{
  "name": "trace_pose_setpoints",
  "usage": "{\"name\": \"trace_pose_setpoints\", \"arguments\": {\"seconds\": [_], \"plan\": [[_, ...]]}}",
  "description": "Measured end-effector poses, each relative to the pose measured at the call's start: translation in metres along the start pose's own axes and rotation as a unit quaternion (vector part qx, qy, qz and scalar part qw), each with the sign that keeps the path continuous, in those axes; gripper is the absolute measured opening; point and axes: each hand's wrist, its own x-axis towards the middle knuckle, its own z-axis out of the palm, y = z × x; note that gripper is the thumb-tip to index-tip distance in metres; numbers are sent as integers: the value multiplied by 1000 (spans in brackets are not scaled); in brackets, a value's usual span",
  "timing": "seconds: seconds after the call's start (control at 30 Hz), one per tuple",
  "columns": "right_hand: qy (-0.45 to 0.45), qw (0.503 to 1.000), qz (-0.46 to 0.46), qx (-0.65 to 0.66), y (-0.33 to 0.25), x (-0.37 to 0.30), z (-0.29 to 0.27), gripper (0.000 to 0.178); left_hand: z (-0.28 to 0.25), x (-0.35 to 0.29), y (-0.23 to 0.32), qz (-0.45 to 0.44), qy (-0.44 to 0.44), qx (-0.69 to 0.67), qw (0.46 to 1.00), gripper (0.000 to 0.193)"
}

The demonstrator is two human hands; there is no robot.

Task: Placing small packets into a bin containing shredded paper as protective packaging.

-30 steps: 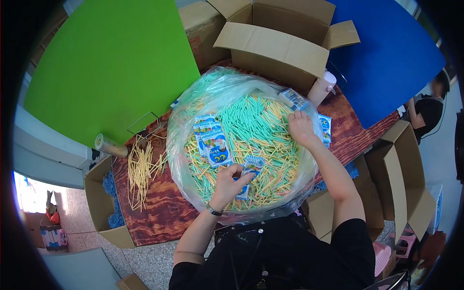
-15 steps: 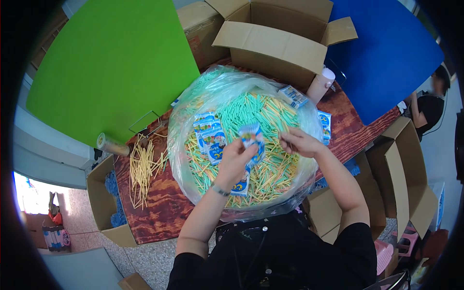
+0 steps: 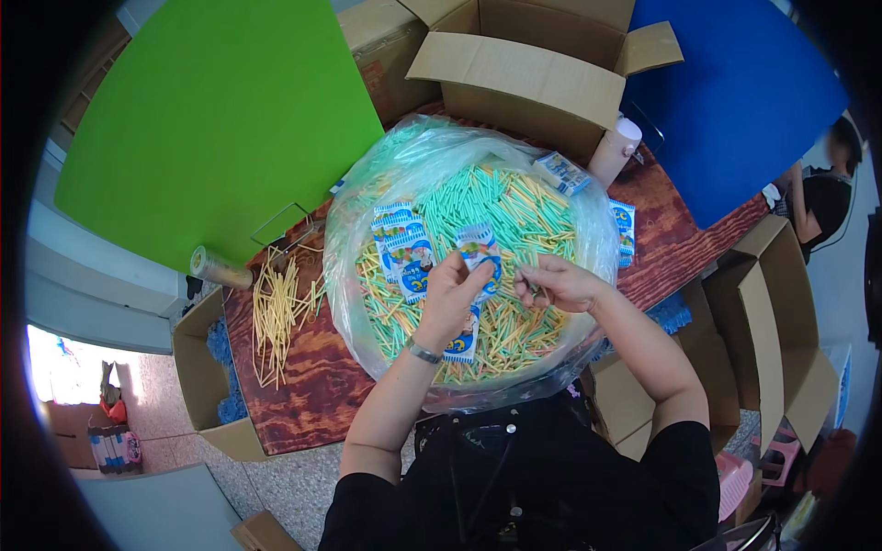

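A wide clear plastic bag [image 3: 356,317] lies spread on the table, filled with thin pastel sticks [image 3: 464,197] in green, yellow and orange. My left hand [image 3: 452,292] pinches a small blue-and-white printed packet [image 3: 476,241] over the middle of the heap. Close to its right side, my right hand [image 3: 562,283] has its fingers curled together; whatever they hold, if anything, is too small to make out. Several similar packets [image 3: 410,262] lie overlapped on the sticks left of my left hand. Another packet [image 3: 462,342] rests below the held one.
Loose yellow sticks [image 3: 274,317] lie on the wood-patterned table [image 3: 308,418], near a lidded cylinder [image 3: 219,268]. Behind the bag stand an open carton [image 3: 514,78], a small box [image 3: 562,173] and a pale pink bottle [image 3: 614,151]. A person [image 3: 827,197] sits at the far right.
My right hand has come slightly left and down, nearer the packet. My left hand still holds the packet, now more upright. The view has shifted slightly.
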Motion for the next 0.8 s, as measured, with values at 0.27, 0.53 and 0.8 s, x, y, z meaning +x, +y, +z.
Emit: {"name": "trace_pose_setpoints", "arguments": {"seconds": [0.27,0.53,0.8], "plan": [[-4,741,-125,-660,-94,-17,59,22,-22,-29,2,275,101,485,824,25],[-42,591,-50,-804,-124,-1,100,23,-22,-31,5,365,62,548,750,26],[-106,498,-69,-858,-139,17,128,33,-24,-30,7,392,55,536,745,38]]}}
